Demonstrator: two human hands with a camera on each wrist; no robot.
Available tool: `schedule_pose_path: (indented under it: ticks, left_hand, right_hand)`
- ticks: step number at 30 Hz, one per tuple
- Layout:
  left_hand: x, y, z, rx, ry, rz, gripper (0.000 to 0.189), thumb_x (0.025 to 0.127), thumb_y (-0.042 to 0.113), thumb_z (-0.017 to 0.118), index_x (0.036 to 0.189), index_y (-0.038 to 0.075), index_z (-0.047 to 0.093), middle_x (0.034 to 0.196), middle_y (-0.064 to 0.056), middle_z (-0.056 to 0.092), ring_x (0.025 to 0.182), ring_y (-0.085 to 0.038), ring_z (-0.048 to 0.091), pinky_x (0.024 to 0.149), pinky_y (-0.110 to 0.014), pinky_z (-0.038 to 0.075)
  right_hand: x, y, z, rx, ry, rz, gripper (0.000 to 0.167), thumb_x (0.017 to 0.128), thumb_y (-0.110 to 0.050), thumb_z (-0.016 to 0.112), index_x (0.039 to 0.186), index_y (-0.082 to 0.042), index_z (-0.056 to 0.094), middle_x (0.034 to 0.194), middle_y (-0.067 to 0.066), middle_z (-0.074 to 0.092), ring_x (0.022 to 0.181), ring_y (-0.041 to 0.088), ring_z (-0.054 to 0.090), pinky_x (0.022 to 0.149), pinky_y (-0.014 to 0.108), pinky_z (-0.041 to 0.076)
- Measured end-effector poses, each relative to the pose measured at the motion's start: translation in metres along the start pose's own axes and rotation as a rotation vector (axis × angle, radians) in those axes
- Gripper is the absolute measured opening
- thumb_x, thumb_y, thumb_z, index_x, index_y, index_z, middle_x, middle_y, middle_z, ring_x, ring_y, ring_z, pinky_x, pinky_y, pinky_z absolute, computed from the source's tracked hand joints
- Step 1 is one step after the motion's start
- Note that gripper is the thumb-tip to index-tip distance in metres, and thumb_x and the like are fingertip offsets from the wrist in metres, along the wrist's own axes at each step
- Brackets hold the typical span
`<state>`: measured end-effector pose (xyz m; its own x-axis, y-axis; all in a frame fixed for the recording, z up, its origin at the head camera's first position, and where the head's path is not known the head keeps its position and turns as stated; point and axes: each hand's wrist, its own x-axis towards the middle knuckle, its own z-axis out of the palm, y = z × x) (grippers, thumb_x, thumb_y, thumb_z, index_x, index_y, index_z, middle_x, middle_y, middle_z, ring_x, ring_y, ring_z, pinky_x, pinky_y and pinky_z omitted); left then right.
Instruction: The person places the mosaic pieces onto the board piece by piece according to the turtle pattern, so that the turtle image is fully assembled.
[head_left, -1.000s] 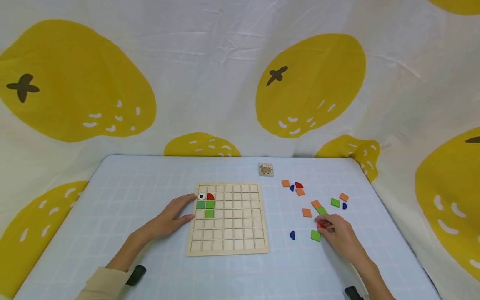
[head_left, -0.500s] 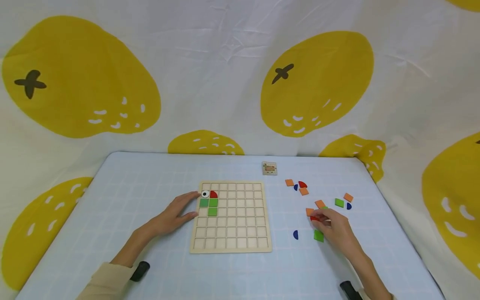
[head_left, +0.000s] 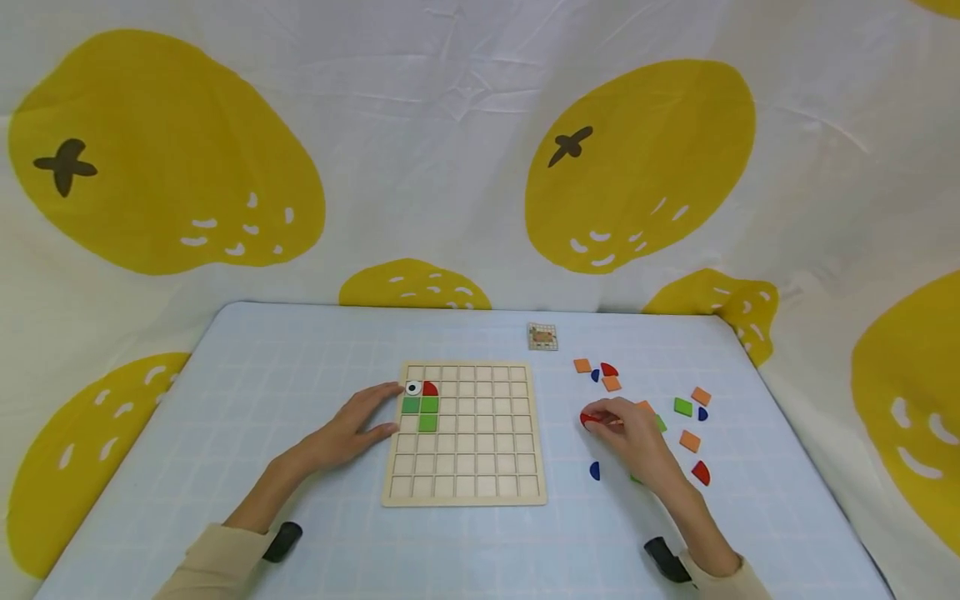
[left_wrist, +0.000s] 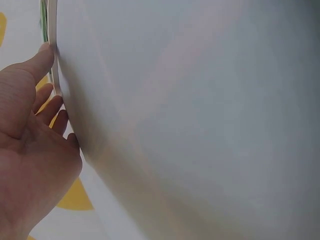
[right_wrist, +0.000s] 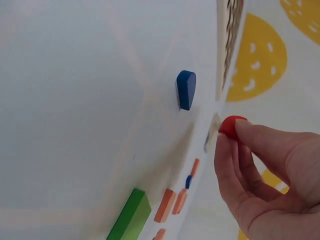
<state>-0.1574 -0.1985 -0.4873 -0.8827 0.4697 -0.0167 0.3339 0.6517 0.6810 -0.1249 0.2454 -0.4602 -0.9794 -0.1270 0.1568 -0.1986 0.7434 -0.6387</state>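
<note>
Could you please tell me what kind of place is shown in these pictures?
Probably an indoor play or puzzle table; the room itself is hidden. A wooden grid board and small coloured pieces lie on a pale table, and a yellow-patterned sheet rises behind it.

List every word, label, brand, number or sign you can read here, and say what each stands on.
None can be read in any view.
Picture card: a drawing on a grid shows; any lettering is too small to read.
Wooden grid board and held red piece: no lettering shows.
Eye tile: a black dot on white, no text.
</note>
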Motion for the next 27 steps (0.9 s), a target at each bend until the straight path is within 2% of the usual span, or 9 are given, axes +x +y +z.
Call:
schedule_pose_path:
  ticks: [10, 27]
  left_hand:
    - [-0.002, 0.002, 0.0, 0.001, 0.009, 0.003, 0.065, 0.103, 0.027, 0.065, 0.158, 0.006, 0.038, 0.162, -0.021, 0.034, 0.15, -0.045, 0.025, 0.119, -0.067, 0.023]
    - [-0.001, -0.001, 0.001, -0.001, -0.002, -0.015, 0.066, 0.103, 0.028, 0.065, 0.159, 0.008, 0.036, 0.164, -0.019, 0.031, 0.151, -0.044, 0.024, 0.12, -0.066, 0.022]
  right_hand:
    - [0.011, -0.019, 0.016, 0.035, -0.037, 0.0, 0.021, 0.092, -0.004, 0.077, 0.112, -0.006, 0.075, 0.103, 0.003, 0.072, 0.094, 0.02, 0.066, 0.085, 0.038, 0.062]
    - [0.027, -0.049, 0.043, 0.195, -0.104, -0.056, 0.017, 0.09, -0.004, 0.079, 0.107, -0.007, 0.076, 0.098, -0.002, 0.071, 0.092, 0.016, 0.065, 0.083, 0.029, 0.061]
